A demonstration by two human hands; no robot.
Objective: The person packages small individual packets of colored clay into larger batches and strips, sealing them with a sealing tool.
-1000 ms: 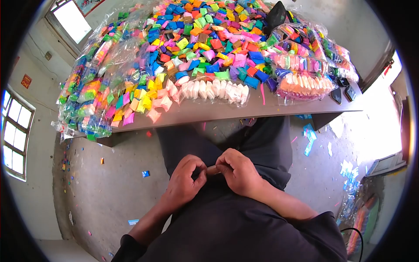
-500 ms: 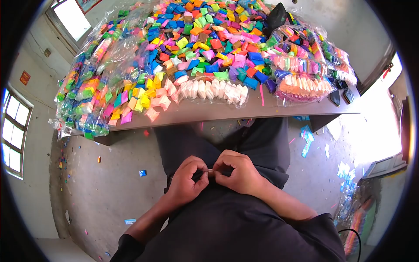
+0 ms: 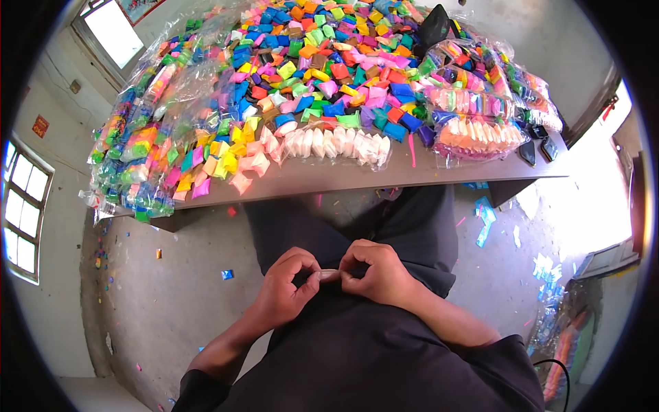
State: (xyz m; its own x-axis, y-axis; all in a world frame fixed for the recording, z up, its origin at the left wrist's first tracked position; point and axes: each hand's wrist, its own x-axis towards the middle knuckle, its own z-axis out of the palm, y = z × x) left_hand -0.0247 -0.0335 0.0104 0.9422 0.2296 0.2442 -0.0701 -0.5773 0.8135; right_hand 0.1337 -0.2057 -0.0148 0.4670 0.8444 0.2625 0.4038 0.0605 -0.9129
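Observation:
My left hand (image 3: 290, 280) and my right hand (image 3: 374, 271) are close together above my lap, thumbs and forefingers pinched. Between their fingertips is a small, pale, narrow strip (image 3: 329, 275), one end in each hand. What it is made of is too small to tell. Beyond my knees, a table (image 3: 274, 184) carries a large heap of small colourful packets (image 3: 329, 88). A clear bag with a row of pale pink packets (image 3: 336, 143) lies near its front edge.
More filled clear bags (image 3: 477, 137) lie at the table's right, by small black objects (image 3: 526, 153). Bagged packets (image 3: 141, 147) hang over the left edge. Blue wrappers (image 3: 484, 221) and scattered packets (image 3: 227, 275) are on the floor. A black cable (image 3: 564, 371) curves at lower right.
My hands have drawn slightly apart, the left one moving a little left and down, and more of the pale strip shows between them.

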